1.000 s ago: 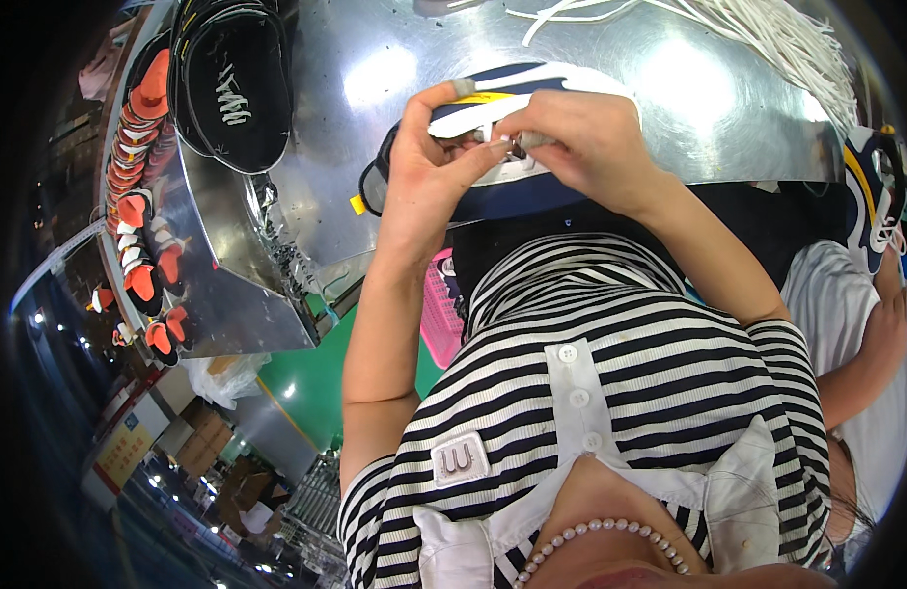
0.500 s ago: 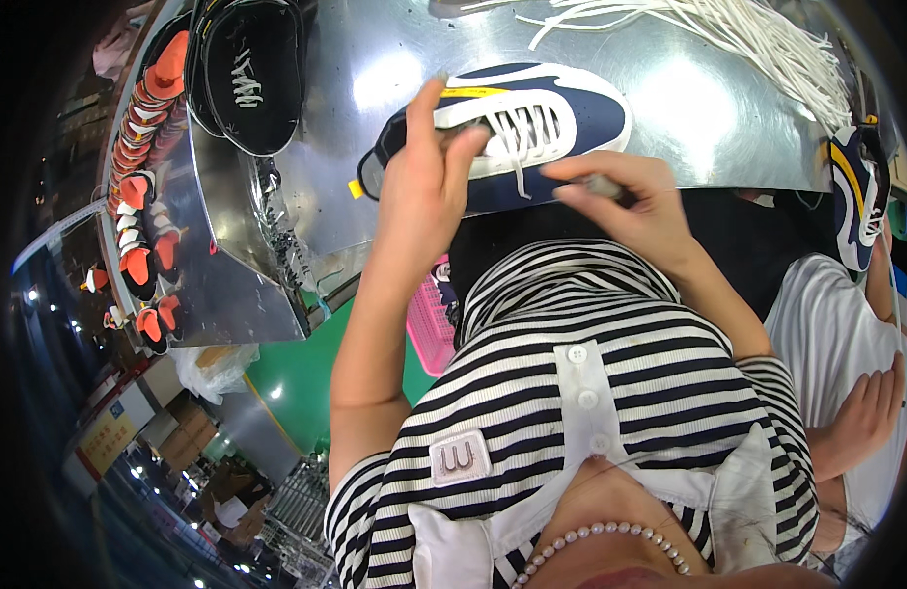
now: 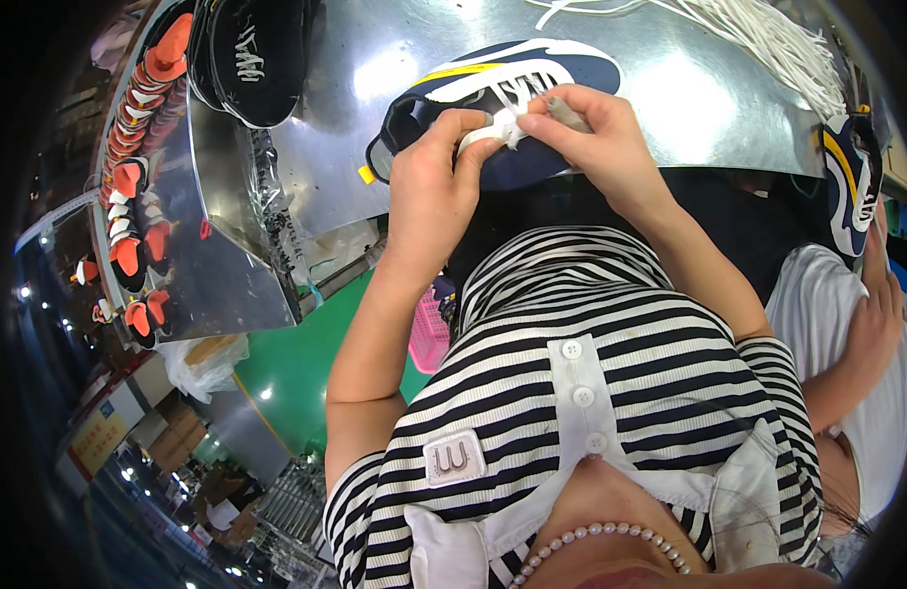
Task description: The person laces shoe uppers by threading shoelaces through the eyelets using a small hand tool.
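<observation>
A navy, white and yellow sneaker (image 3: 596,74) lies on the metal table, its toe to the right and its heel tab to the left. White shoelace (image 3: 517,96) crosses its front opening. At the near side of that opening my left hand (image 3: 436,182) is closed, thumb and finger pinching the white eyelet edge. My right hand (image 3: 610,147) is closed beside it, fingertips pinched on the lace close to the eyelets. Something small and grey (image 3: 568,115) sits at the right fingers; whether it is worn or held, I cannot tell.
White laces (image 3: 758,49) lie in a loose bundle at the far right of the metal table (image 3: 345,128). Black shoe parts (image 3: 257,64) stand at the far left, beside a row of orange-lined shoes (image 3: 129,177). On the right a co-worker's hand (image 3: 871,324) is near another sneaker (image 3: 846,187).
My right hand has moved up and left onto the lace, meeting my left hand. The left has come down to the near eyelet edge. The sneaker is tilted, its near side lifted toward me.
</observation>
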Tool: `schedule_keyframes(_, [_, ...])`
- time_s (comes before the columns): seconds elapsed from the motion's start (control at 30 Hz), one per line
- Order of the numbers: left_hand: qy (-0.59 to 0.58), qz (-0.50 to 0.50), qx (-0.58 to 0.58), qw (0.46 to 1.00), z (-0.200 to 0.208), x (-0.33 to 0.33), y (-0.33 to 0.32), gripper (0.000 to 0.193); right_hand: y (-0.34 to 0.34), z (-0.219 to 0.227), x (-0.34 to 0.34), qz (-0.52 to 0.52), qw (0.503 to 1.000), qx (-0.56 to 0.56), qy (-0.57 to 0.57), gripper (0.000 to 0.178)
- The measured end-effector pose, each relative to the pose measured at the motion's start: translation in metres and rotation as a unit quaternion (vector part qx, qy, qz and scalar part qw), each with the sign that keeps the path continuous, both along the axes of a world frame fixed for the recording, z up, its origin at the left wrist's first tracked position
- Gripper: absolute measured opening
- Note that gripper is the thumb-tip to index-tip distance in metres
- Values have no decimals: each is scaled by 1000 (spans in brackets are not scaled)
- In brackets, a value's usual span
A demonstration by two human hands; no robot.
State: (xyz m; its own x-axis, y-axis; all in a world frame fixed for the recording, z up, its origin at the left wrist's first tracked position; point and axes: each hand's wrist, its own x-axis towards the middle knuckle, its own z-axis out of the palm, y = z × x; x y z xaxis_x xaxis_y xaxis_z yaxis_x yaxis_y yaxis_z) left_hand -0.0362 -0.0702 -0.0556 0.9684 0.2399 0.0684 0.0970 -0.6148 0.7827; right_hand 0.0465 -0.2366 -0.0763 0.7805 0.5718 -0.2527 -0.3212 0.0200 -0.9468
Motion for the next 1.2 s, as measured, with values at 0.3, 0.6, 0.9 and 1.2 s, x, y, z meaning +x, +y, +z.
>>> schedule_keyframes(0.3, [39,0,43,998,1,7,-6,24,8,-9,1,2,995,-37,-95,22])
schedule_keyframes(0.6, [72,14,106,992,3,9,-5,29,-22,-5,-9,63,973,-104,-194,17])
schedule_keyframes(0.9, [-106,-124,210,964,-13,5,-17,21,5,-13,-9,16,976,-127,-174,16])
schedule_keyframes(1.2, [-3,-52,62,997,-2,6,-10,22,-15,8,48,69,926,-166,-331,24])
